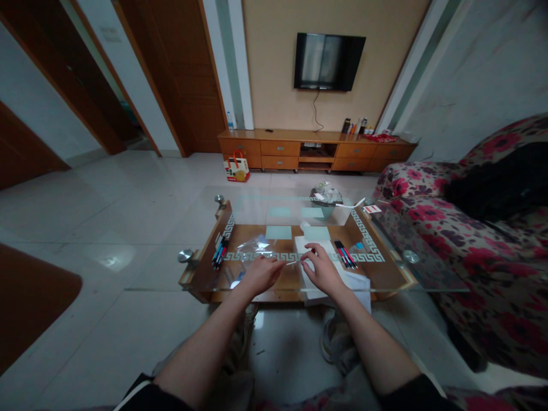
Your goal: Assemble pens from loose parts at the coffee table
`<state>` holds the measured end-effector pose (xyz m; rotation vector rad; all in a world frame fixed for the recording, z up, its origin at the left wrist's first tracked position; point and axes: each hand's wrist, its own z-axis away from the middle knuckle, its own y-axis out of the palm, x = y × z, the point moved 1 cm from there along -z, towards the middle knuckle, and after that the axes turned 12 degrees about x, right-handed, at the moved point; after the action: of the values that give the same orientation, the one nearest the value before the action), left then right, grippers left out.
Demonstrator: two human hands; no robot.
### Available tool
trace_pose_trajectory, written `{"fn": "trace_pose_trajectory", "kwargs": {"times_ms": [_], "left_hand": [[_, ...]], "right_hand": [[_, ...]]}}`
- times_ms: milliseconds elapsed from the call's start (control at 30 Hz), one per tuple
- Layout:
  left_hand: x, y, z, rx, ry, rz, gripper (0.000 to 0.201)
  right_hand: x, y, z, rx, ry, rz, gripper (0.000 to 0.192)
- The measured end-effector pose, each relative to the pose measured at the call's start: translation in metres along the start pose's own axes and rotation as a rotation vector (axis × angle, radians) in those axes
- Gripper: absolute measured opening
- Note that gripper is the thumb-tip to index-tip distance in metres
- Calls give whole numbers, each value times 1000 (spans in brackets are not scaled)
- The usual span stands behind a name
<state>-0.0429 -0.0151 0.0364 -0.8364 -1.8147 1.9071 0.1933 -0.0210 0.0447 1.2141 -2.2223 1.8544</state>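
Head view: I've got left hand (264,273) grip pinched on a thin pale rod (292,263) above the glass surface (278,213). Right hand (320,270) at rod's other end; can't tell if that grip's clamped. 2 pen bundles, 1 left (220,253), 1 right (345,254).

The light was dim
Glare patched the floor (115,260) — the television (329,61) reflected pale brightness; outer edges stretched.
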Motion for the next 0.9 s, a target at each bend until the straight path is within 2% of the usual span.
{"fn": "trace_pose_trajectory", "kwargs": {"times_ms": [233, 500, 900], "left_hand": [[3, 1, 0, -29, -94, -8, 23], [3, 3, -1, -7, -87, -35, 22], [4, 3, 1, 8, -72, -8, 20]], "right_hand": [[-17, -5, 3, -130, 157, 162, 9], [-24, 11, 3, -2, 178, 306, 5], [-40, 22, 1, -52, 199, 332, 5]]}}
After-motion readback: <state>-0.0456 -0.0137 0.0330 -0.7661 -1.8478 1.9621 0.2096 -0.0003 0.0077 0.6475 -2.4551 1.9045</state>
